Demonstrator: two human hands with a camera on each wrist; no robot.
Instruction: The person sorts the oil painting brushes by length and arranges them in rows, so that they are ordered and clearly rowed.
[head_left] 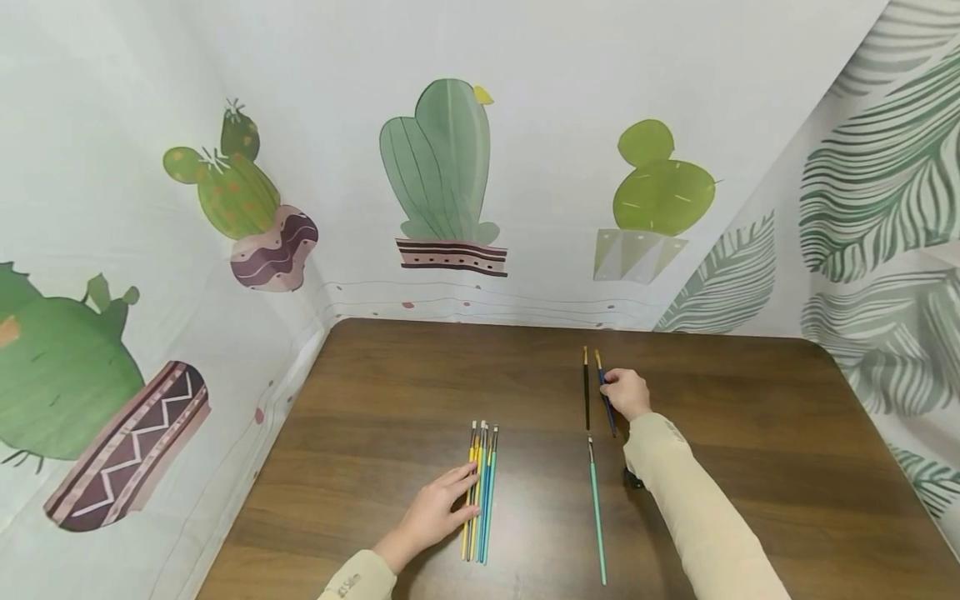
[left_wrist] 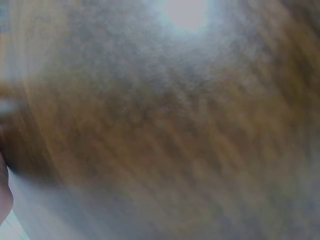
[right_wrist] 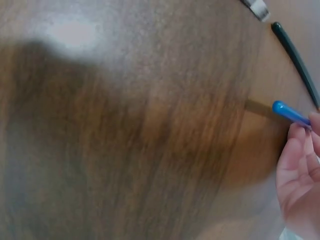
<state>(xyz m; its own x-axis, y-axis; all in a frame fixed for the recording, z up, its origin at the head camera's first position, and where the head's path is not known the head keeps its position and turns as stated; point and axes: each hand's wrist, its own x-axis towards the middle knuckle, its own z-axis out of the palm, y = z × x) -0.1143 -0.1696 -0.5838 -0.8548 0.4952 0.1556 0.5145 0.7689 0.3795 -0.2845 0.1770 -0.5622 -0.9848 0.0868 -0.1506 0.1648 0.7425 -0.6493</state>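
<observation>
My right hand pinches a blue paintbrush near the far right of the table. In the right wrist view the rounded handle end sticks out past the fingers, with a shadow beside it. Just left of it lies a black paintbrush. Nearer to me is a teal paintbrush, lying lengthwise. My left hand rests on a row of several yellow, blue and teal paintbrushes, its fingers stretched across them. The left wrist view is blurred and catches only an edge of the hand.
The brushes lie on a dark brown wooden table with rounded corners. White cloth printed with cacti and leaves hangs behind and beside it. A small black object shows under the right sleeve.
</observation>
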